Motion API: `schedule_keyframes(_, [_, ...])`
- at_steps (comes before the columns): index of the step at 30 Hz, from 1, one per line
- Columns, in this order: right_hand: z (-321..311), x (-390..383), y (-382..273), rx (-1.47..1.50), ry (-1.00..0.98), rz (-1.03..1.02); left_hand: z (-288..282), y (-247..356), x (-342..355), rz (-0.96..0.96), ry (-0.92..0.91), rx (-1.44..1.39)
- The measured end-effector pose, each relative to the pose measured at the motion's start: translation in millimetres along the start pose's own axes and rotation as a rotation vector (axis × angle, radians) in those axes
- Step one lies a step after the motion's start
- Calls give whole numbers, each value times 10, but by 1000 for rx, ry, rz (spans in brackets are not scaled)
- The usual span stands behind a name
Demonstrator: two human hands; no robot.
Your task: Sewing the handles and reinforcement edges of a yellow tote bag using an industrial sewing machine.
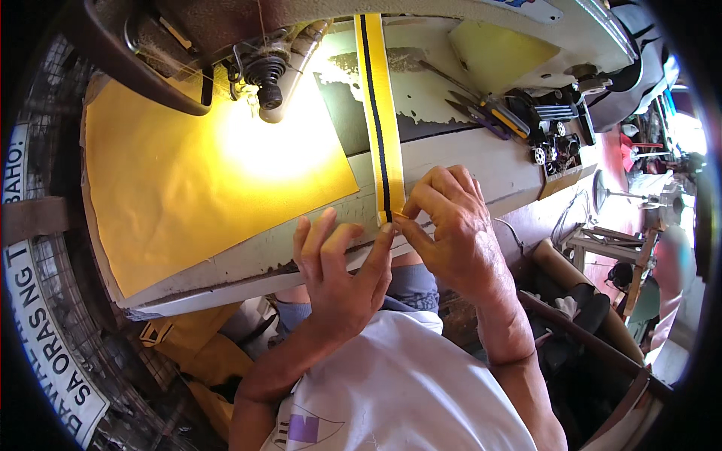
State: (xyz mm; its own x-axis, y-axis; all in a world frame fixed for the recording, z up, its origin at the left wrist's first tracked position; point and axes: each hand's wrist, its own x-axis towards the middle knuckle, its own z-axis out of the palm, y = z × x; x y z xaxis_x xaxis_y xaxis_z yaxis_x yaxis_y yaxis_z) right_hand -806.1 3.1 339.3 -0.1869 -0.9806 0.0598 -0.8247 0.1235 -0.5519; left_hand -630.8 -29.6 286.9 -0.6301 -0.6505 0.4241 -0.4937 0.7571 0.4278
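Note:
A long yellow strip (385, 128) with pale edges and a dark, zipper-like line down its middle runs from under the sewing machine arm to the table's near edge. At its near end my right hand (455, 229) is closed, thumb and forefinger pinching a small yellow bit at the strip's corner. My left hand (337, 267) has its fingers spread, and the tip of its thumb touches the same end. Left of the strip, a large yellow sheet (195, 203) lies flat under the bright lamp light. What lies beneath the strip's end is hidden.
The sewing machine (271, 75) stands over the table's far side. Scissors (477, 116) and a yellow-handled cutter (508, 119) lie at the right, beside a box of small metal parts (560, 161). Yellow material (203, 342) hangs below the table at left.

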Motion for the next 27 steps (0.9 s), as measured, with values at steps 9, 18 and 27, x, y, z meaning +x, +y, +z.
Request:
schedule_keyframes(9, [-11,79,95,112,-48,53,23,35,-35,40,-54,116])
schedule_keyframes(18, [258,-195,214,52,256,-122,91,-5,-52,123,-18,142])
schedule_keyframes(27, [276,-223,385,-41,262,-406,-8,-20,76,143,-108,86])
